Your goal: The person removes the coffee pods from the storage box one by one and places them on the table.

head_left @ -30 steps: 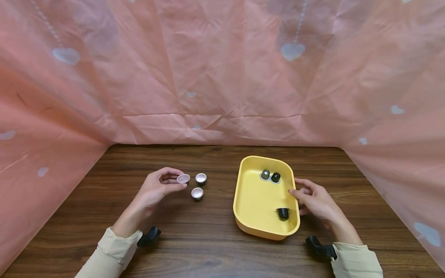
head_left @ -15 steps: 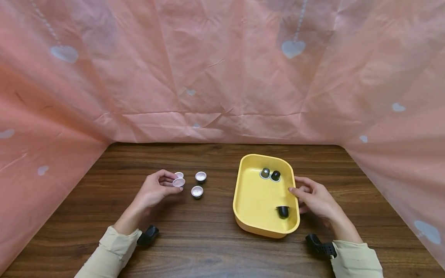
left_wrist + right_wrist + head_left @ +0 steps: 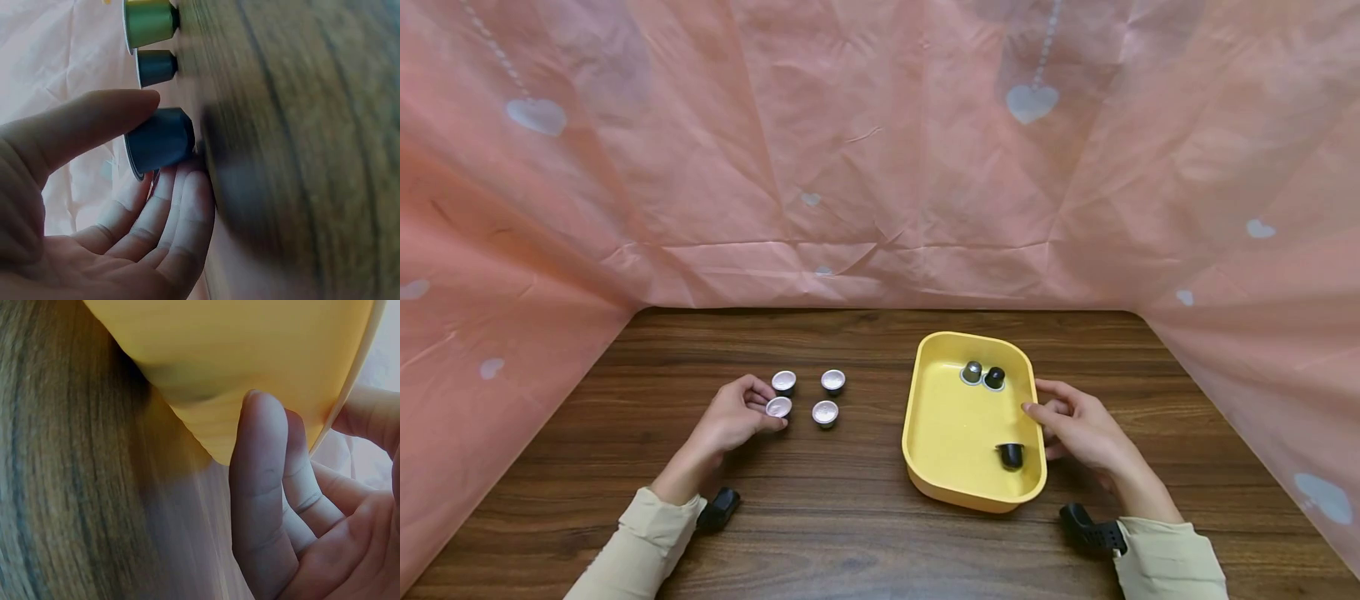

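My left hand (image 3: 730, 417) pinches a dark blue coffee capsule (image 3: 161, 140) between thumb and fingers, foil lid up, its narrow base close over the tabletop. Three other capsules stand foil-side up by it: one (image 3: 783, 381) just behind, one (image 3: 832, 381) back right, one (image 3: 825, 412) to the right. The left wrist view shows a green capsule (image 3: 150, 24) and a smaller-looking teal one (image 3: 156, 67) beyond my thumb. My right hand (image 3: 1082, 433) grips the right wall of a yellow tray (image 3: 955, 493), thumb over the rim and fingers outside.
Inside the tray, a grey capsule (image 3: 973, 372) and a black capsule (image 3: 995, 377) stand lid-down at the back. Another black capsule (image 3: 1011, 456) lies on its side near the front right. Pink curtains (image 3: 880, 167) enclose the dark wooden table (image 3: 850, 533).
My left hand has brought its capsule leftward and toward me, lowering it in front of another capsule that it had hidden. The right hand keeps its grip on the tray.
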`<state>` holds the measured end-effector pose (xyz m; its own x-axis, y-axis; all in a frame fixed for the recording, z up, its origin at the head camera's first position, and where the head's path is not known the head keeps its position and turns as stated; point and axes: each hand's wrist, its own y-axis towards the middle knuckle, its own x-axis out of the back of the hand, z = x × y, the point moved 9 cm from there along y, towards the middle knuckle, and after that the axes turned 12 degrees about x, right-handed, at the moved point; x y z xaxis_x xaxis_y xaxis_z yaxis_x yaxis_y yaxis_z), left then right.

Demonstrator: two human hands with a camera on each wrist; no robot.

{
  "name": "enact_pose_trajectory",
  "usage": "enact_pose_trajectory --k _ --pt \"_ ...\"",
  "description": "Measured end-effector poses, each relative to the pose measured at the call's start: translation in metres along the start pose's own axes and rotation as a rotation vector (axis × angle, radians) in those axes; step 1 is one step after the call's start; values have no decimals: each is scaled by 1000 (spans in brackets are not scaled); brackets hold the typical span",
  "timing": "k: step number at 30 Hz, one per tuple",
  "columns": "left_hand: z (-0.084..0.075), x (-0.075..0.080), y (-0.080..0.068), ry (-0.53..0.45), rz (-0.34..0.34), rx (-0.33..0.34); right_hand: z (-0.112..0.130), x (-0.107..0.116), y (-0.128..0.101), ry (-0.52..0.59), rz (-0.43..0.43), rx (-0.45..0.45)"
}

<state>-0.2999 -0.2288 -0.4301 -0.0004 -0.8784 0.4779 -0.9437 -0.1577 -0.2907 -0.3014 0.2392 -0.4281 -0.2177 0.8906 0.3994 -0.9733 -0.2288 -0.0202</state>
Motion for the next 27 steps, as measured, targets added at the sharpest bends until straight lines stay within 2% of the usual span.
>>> enact_pose_trajectory --k 15,27 --pt "0 3 -1 88 -45 1 -1 0 0 -9 4 -14" --pt "-1 1 -3 94 -29 9 -2 1 1 -10 0 -11"
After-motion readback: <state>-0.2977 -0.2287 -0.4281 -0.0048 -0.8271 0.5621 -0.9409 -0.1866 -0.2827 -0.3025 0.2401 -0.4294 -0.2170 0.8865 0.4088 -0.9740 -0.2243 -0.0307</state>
